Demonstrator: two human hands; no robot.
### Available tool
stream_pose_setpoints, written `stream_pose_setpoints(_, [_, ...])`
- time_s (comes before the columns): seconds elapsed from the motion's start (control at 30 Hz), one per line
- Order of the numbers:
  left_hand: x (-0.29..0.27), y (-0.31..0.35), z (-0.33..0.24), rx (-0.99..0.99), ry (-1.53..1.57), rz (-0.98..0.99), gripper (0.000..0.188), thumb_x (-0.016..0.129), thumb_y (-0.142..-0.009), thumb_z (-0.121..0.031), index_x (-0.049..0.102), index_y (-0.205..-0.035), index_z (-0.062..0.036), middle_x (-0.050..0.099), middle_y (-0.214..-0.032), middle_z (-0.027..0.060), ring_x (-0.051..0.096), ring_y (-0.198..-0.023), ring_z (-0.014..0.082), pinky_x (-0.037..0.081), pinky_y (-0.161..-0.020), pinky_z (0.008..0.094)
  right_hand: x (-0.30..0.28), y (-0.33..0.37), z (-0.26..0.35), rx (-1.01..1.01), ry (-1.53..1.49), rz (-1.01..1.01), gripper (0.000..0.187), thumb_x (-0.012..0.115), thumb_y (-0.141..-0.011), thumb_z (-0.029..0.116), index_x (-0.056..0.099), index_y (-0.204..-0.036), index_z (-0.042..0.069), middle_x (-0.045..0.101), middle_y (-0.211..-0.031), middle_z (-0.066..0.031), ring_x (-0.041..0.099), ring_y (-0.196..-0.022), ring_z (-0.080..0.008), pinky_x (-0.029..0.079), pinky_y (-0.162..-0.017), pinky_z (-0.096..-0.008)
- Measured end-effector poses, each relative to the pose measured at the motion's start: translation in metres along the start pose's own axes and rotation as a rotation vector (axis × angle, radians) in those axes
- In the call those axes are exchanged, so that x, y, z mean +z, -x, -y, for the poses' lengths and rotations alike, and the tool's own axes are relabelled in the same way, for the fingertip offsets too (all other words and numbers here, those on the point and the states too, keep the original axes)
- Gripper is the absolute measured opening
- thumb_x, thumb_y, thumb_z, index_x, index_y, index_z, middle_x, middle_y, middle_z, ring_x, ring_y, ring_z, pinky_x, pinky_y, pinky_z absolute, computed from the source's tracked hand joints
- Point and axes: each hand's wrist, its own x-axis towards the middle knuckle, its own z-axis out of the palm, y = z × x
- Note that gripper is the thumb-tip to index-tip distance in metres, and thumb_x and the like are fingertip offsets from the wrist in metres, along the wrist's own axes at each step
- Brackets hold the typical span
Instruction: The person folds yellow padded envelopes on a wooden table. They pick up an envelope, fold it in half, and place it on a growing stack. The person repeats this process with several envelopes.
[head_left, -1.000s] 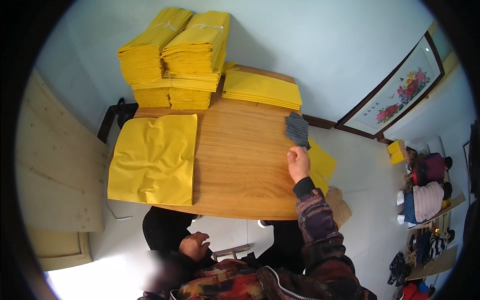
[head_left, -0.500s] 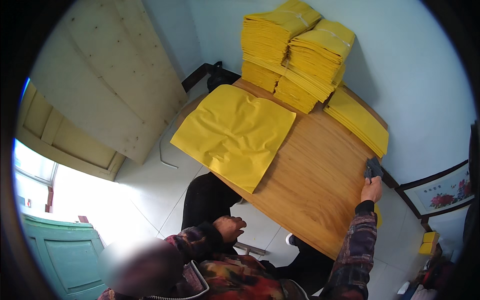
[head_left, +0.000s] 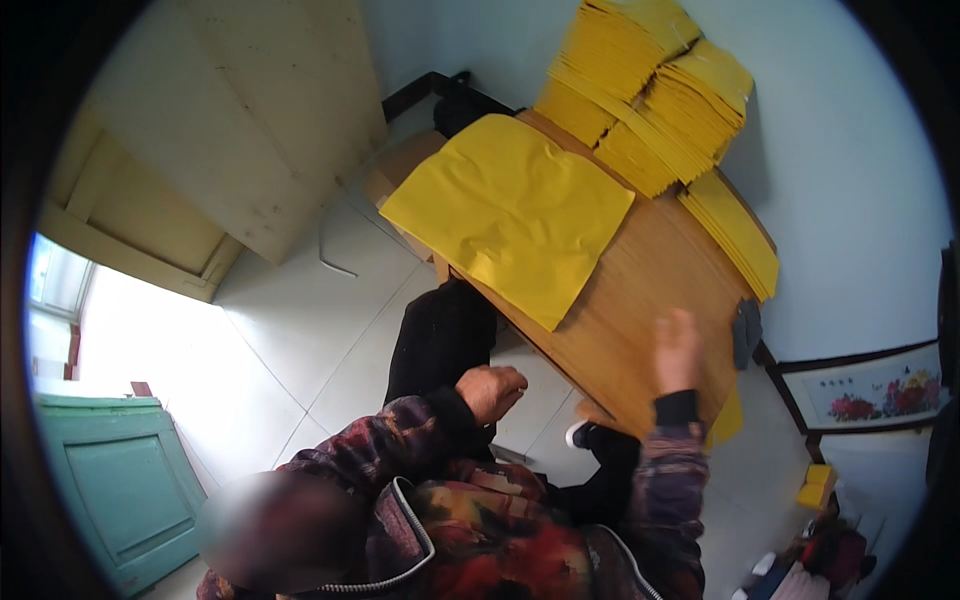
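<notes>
A large yellow paper sheet (head_left: 515, 215), creased and slightly wavy, lies on the left part of the wooden table (head_left: 625, 290). Its near edge reaches the table's front. My right hand (head_left: 679, 350) is over the right part of the table, blurred, fingers stretched out and nothing seen in them. Close to it, at the table's right edge, lies a crumpled dark grey cloth-like thing (head_left: 746, 333). My left hand (head_left: 490, 392) hangs off the table's front edge near my leg, fingers curled in, with nothing visible in it.
Tall bundles of folded yellow paper (head_left: 640, 100) stand at the table's back against the wall. A flat yellow stack (head_left: 730, 235) lies along the right back edge. A framed picture (head_left: 865, 390) leans on the right. Wooden boards (head_left: 240, 110) stand at the left.
My right hand has let go of the dark grey cloth-like thing at the table's right edge and moved left from it. The view has shifted; the left hand stays curled.
</notes>
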Motion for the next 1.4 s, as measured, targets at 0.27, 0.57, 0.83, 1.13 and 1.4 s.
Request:
stream_pose_setpoints(0.27, [-0.078, -0.034, 0.001, 0.114, -0.138, -0.359, 0.023, 0.07, -0.074, -0.004, 0.065, -0.095, -0.0076, 0.065, -0.093, 0.0097, 0.062, -0.089, 0.0335, 0.05, -0.077, 0.0414, 0.071, 0.043, 0.119, -0.442, -0.079, 0.187, 0.058, 0.076, -0.077, 0.015, 0.053, -0.129, 0.005, 0.046, -0.141, -0.0145, 0.039, -0.134, -0.0373, 0.034, -0.108, -0.049])
stream_pose_setpoints(0.57, [-0.097, -0.095, 0.007, 0.117, -0.431, -0.022, 0.08, 0.078, -0.072, -0.028, 0.045, -0.142, -0.008, 0.034, -0.155, 0.015, 0.03, -0.145, 0.0323, 0.026, -0.118, 0.0459, 0.048, 0.042, 0.101, -0.381, -0.1, 0.231, 0.065, 0.077, -0.077, 0.015, 0.049, -0.136, 0.006, 0.04, -0.146, -0.016, 0.035, -0.136, -0.0409, 0.033, -0.11, -0.05])
stream_pose_setpoints(0.83, [-0.089, -0.099, 0.023, 0.009, -0.334, 0.027, 0.088, 0.083, -0.069, -0.033, 0.044, -0.144, -0.0095, 0.036, -0.155, 0.0137, 0.029, -0.145, 0.0332, 0.024, -0.118, 0.0486, 0.043, 0.037, 0.094, -0.496, -0.05, 0.311, 0.062, 0.076, -0.079, 0.015, 0.051, -0.135, 0.007, 0.038, -0.149, -0.014, 0.032, -0.139, -0.0411, 0.034, -0.11, -0.0488])
stream_pose_setpoints(1.13, [-0.09, -0.103, 0.024, -0.03, -0.319, 0.058, 0.085, 0.082, -0.071, -0.032, 0.044, -0.144, -0.01, 0.036, -0.155, 0.0128, 0.028, -0.145, 0.0332, 0.023, -0.117, 0.049, 0.043, 0.021, 0.092, -0.559, 0.039, 0.427, 0.064, 0.077, -0.08, 0.023, 0.052, -0.138, 0.013, 0.034, -0.152, -0.0128, 0.029, -0.142, -0.039, 0.032, -0.111, -0.0497])
stream_pose_setpoints(1.4, [-0.09, -0.101, 0.027, -0.015, -0.307, 0.033, 0.081, 0.082, -0.072, -0.031, 0.047, -0.142, -0.0107, 0.038, -0.154, 0.0117, 0.03, -0.144, 0.0331, 0.026, -0.116, 0.0484, 0.048, 0.022, 0.089, -0.59, 0.1, 0.466, 0.061, 0.077, -0.081, 0.027, 0.054, -0.135, 0.011, 0.036, -0.151, -0.0119, 0.029, -0.142, -0.038, 0.034, -0.108, -0.0518])
